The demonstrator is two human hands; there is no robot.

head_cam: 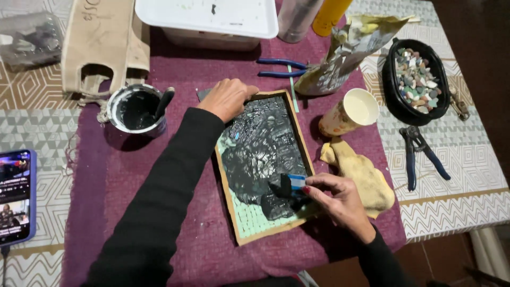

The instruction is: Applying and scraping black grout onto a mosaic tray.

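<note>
A wooden-framed mosaic tray (300, 141) lies on a purple cloth, its pale green tiles mostly smeared with dark grey grout (263, 149). My left hand (227, 98) grips the tray's upper left corner and holds it steady. My right hand (340, 199) pinches a small flat card (294, 183) with a blue end, pressed into the grout near the tray's lower right. A round tub of dark grout (135, 110) with a stick in it stands left of the tray.
A paper cup (350, 111), a yellow cloth (361, 175), a crumpled bag (345, 53) and blue pliers (281, 67) sit to the right. A black bowl of pebbles (417, 79), nippers (419, 154), a white tub (207, 21), a phone (16, 196).
</note>
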